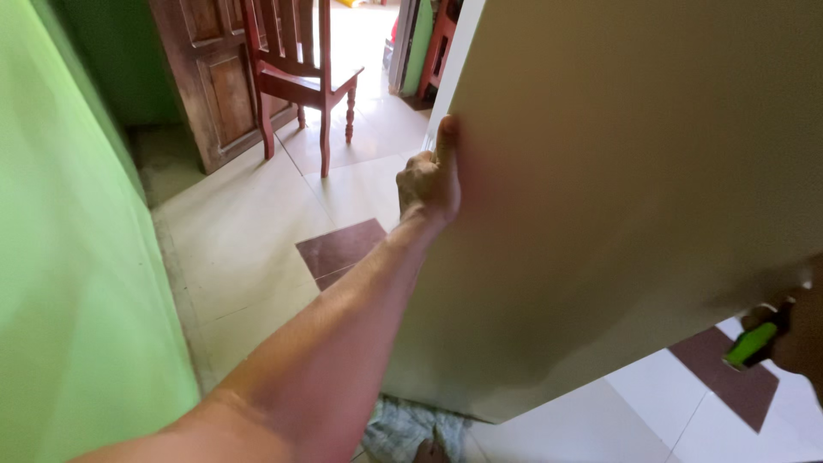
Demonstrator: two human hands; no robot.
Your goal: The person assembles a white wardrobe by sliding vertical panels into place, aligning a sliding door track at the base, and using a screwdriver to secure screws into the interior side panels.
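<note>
A large pale beige board (634,189) fills the right half of the view, tilted off the floor. My left hand (429,184) grips its left edge, fingers wrapped behind and thumb pointing up along the face. At the lower right, my right hand (793,330) is at the board's bottom right corner, mostly out of frame, and holds a small bright green tool (751,345) with a dark end. Whether that hand also supports the board is hidden.
A bright green wall (77,283) runs along the left. Ahead stand a dark red wooden chair (300,77) and a brown panelled door (214,77). The floor (257,249) has cream tiles with maroon diamonds. A crumpled cloth (411,429) lies under the board's lower edge.
</note>
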